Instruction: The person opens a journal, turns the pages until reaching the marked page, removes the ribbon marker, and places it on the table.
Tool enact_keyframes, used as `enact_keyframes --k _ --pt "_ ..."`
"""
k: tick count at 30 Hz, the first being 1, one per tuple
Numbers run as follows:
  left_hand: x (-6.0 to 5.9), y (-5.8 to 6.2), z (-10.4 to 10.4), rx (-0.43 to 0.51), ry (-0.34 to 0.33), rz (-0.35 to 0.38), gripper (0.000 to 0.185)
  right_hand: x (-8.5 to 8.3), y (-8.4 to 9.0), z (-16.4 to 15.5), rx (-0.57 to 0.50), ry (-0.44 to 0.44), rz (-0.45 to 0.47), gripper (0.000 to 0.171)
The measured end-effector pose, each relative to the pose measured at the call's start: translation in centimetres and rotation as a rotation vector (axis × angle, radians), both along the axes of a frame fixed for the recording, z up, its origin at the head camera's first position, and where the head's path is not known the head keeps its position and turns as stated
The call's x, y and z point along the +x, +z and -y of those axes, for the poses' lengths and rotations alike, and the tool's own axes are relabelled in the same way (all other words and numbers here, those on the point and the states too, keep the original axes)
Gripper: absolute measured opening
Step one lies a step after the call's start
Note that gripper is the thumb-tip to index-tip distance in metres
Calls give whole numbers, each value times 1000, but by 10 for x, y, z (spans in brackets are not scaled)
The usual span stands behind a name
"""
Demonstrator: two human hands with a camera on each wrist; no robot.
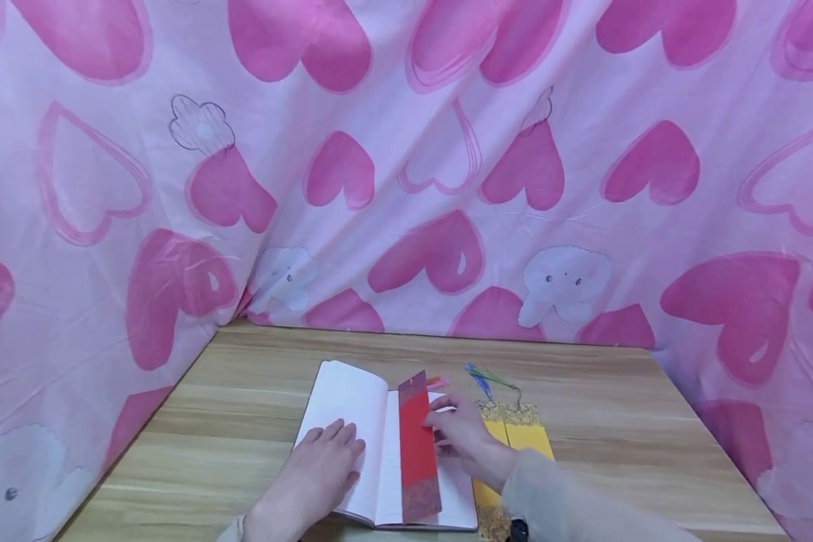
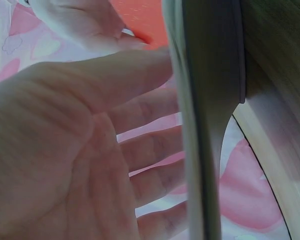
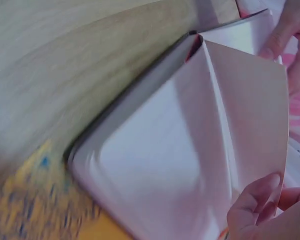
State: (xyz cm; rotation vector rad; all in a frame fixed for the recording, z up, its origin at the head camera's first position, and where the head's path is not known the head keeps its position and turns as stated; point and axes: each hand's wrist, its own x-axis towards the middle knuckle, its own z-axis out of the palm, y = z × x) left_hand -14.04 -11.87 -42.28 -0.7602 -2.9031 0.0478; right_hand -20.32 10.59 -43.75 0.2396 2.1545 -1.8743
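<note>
A notebook lies spread open on the wooden table. My left hand rests on its left page with the fingers extended; the left wrist view shows these fingers reaching past the page edges. Over the right page stands a red bookmark with darker patterned ends, tilted up on its long side. My right hand pinches its right edge between thumb and fingers. The right wrist view shows the bookmark's pale back. An orange and pink tassel shows behind its top end.
Two yellow bookmarks with patterned ends lie side by side right of the notebook, partly covered by my right arm. Their blue and green tassels spread toward the back. A pink heart-patterned cloth hangs around the table.
</note>
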Motion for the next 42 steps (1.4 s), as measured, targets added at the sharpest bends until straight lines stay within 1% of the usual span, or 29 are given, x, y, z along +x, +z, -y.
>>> enact_keyframes --k 4,8,11,15,21,24,28,34,38,42 --pt "0 0 -1 -11 9 20 30 -1 12 -21 -22 -4 -7 31" --pt "0 0 0 -14 5 9 30 -7 27 -44 -48 -43 -29 26" --pt "0 -1 -1 -9 -5 2 31 -11 37 -64 -40 -59 -35 25" --pt "-3 -1 -2 -12 -15 -5 32 -16 47 -93 -20 -58 -50 28" --pt "-4 1 -2 -18 -17 -8 31 -28 57 -131 19 -48 -62 40" --pt "-5 1 -1 -10 -20 -18 29 -36 59 -150 54 -62 -52 47" --pt "-5 -1 1 4 -31 -30 28 -43 56 -176 125 -67 -16 50" --pt "-3 -5 4 22 -38 -25 27 -45 38 -210 165 -58 29 51" --pt "-3 -6 4 36 -45 -25 25 -37 23 -229 201 -42 41 48" --pt "-4 -6 5 38 -45 -11 26 -25 7 -244 201 -27 53 34"
